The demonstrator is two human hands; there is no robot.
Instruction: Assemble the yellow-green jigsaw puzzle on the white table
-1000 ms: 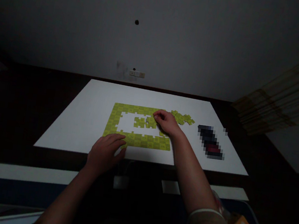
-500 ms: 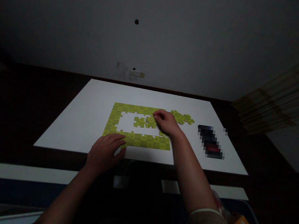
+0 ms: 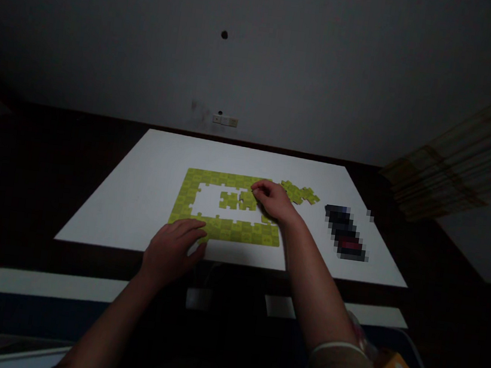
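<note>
The right hand (image 3: 273, 201), fingers curled, sits at the upper right of a yellow-green interlocking jigsaw puzzle (image 3: 225, 229) in the frame's centre, on a white rectangular surface (image 3: 135, 194); whether it grips a piece cannot be told. The loosely open left hand (image 3: 172, 251) touches the puzzle's lower edge.

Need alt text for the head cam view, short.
Two bare hands work on a yellow-green jigsaw puzzle on a white board, its rectangular border surrounding a small joined cluster of pieces. The right hand touches the border's upper right, and the left hand rests at its near edge. More joined pieces lie beyond, near a pixelated dark object.
</note>
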